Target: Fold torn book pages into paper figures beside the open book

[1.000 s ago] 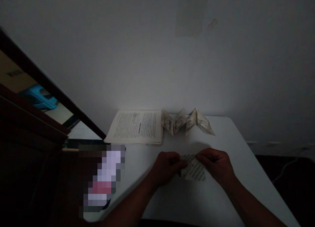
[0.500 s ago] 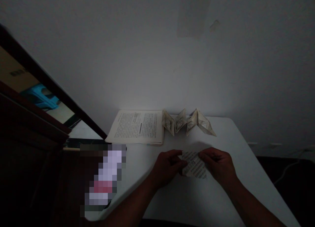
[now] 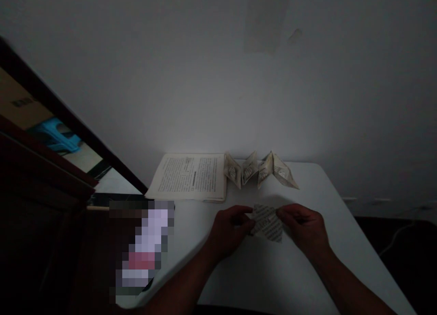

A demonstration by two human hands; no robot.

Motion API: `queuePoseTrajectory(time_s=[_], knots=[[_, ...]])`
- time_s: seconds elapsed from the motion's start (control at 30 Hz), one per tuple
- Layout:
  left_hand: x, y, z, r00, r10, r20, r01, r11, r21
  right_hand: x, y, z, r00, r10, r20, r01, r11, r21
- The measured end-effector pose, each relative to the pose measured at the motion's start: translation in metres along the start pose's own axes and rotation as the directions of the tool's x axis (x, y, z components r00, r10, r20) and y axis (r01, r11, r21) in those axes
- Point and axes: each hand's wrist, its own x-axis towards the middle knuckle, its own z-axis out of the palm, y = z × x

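Observation:
A small folded piece of printed paper (image 3: 267,221) is held just above the white table (image 3: 266,274), near its middle. My left hand (image 3: 229,231) pinches the paper's left corner with closed fingers. My right hand (image 3: 302,228) pinches its right side, fingers also closed. The paper looks roughly diamond-shaped and tilted. The room is dim, so the folds are hard to make out.
An open printed book (image 3: 191,176) lies at the table's back left. Beside it stand two folded paper shapes (image 3: 241,169) (image 3: 277,170) by the wall. A dark wooden frame (image 3: 51,169) and a blurred patch (image 3: 143,251) fill the left side.
Both hands have lifted the folded paper slightly and turned it; its lower flap has drawn up, so it now reads as a smaller diamond shape.

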Motion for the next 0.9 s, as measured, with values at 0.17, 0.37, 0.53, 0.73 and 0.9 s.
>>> queuePoseTrajectory(time_s=[0.17, 0.37, 0.53, 0.73, 0.9], knots=[[0.002, 0.004, 0.001, 0.998, 0.063, 0.005, -0.063, 0.981, 0.185, -0.004, -0.009, 0.007, 0.972, -0.104, 0.21, 0.124, 0.989, -0.083], [0.003, 0.005, 0.004, 0.989, 0.142, 0.039, -0.147, 0.963, 0.225, -0.008, -0.016, 0.013, 0.925, -0.22, 0.311, 0.279, 0.947, -0.159], [0.003, 0.007, 0.005, 0.965, 0.258, 0.043, -0.259, 0.926, 0.275, -0.009, -0.017, 0.013, 0.917, -0.239, 0.321, 0.305, 0.937, -0.173], [0.002, 0.003, 0.006, 0.937, 0.347, 0.031, -0.336, 0.877, 0.343, -0.012, -0.021, 0.014, 0.893, -0.293, 0.342, 0.365, 0.916, -0.168], [0.003, 0.003, 0.005, 0.916, 0.394, 0.072, -0.396, 0.865, 0.308, -0.008, -0.02, 0.015, 0.922, -0.22, 0.32, 0.272, 0.954, -0.129]])
